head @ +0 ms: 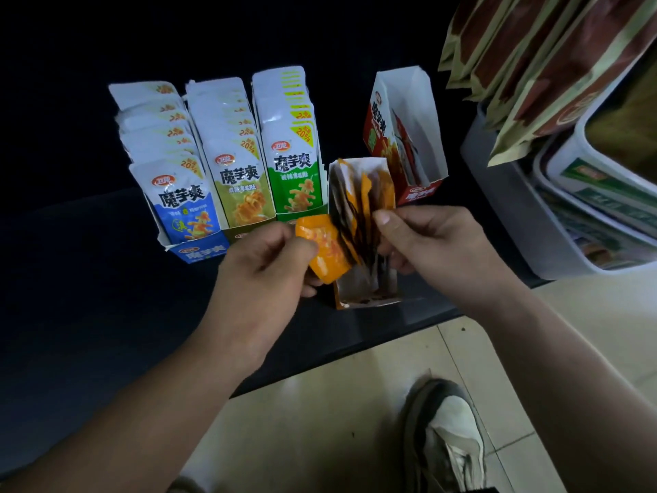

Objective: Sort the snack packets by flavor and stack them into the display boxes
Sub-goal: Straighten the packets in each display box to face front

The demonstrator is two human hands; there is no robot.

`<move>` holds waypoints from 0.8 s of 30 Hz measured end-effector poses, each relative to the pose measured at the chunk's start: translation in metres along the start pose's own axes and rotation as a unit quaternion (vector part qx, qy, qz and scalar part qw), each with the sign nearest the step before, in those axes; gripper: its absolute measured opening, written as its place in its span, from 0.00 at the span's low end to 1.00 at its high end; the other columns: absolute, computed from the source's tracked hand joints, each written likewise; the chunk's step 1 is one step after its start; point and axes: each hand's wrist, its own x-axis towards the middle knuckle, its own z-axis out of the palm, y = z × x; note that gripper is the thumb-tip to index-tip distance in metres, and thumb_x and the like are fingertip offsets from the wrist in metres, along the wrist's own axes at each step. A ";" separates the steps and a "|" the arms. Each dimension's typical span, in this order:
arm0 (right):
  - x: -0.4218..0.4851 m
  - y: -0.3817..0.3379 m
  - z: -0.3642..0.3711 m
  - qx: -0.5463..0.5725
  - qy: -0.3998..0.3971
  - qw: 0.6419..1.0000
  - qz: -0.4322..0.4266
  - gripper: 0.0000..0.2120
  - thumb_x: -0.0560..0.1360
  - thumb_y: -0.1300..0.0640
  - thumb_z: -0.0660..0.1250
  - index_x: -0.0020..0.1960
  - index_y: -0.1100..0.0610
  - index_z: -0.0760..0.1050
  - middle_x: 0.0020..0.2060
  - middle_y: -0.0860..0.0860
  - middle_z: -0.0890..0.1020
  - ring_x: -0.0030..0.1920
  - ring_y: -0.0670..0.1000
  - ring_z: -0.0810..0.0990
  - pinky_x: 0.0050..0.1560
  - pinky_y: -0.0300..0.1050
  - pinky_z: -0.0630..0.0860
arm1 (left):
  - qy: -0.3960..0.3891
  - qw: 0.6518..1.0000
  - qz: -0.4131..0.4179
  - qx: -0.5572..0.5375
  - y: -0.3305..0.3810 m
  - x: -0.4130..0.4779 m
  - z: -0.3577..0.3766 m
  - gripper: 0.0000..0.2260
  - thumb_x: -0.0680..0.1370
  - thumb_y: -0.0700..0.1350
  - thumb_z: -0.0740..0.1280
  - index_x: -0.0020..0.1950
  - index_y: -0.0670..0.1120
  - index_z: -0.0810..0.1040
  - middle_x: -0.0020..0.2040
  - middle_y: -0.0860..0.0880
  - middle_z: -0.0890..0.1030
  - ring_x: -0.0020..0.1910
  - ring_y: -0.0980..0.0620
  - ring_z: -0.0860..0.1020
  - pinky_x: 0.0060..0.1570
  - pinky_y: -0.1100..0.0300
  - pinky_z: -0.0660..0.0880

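Orange packet [321,245] slanting up-left, left hand [266,268] pinching it, right hand [430,243] gripping boxed packets [359,208].

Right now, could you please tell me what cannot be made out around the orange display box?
- Head view: front label of the orange box, too dark to read.
- Head view: print on the orange packet in the grip of the left hand, blurred and partly covered by the thumb.
- Head view: count of the fanned packets pinched by the right hand, dark and smeared.
- Head view: contents of the red box, mostly behind its wall.
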 end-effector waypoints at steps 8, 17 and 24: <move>-0.002 -0.011 -0.001 -0.071 -0.058 0.996 0.008 0.24 0.62 0.44 0.84 0.52 0.49 0.79 0.45 0.49 0.84 0.44 0.45 0.83 0.42 0.38 0.82 | -0.004 0.999 -0.031 -0.033 0.002 -0.009 -0.009 0.23 0.77 0.33 0.68 0.64 0.58 0.78 0.47 0.54 0.88 0.47 0.51 0.87 0.50 0.49 0.84; 0.007 -0.002 -0.002 -0.091 0.041 0.994 -0.046 0.03 0.78 0.55 0.74 0.45 0.51 0.85 0.39 0.46 0.86 0.42 0.45 0.85 0.44 0.41 0.82 | -0.059 0.993 -0.097 0.035 -0.009 -0.007 -0.011 0.07 0.77 0.44 0.75 0.51 0.56 0.86 0.45 0.54 0.88 0.45 0.55 0.86 0.52 0.47 0.84; 0.004 -0.007 0.004 0.023 0.086 0.995 -0.049 0.04 0.81 0.57 0.71 0.47 0.54 0.81 0.43 0.53 0.86 0.46 0.54 0.86 0.46 0.54 0.85 | -0.115 0.987 -0.110 -0.020 -0.012 -0.004 -0.024 0.08 0.76 0.40 0.74 0.53 0.50 0.86 0.49 0.49 0.88 0.51 0.45 0.86 0.54 0.45 0.82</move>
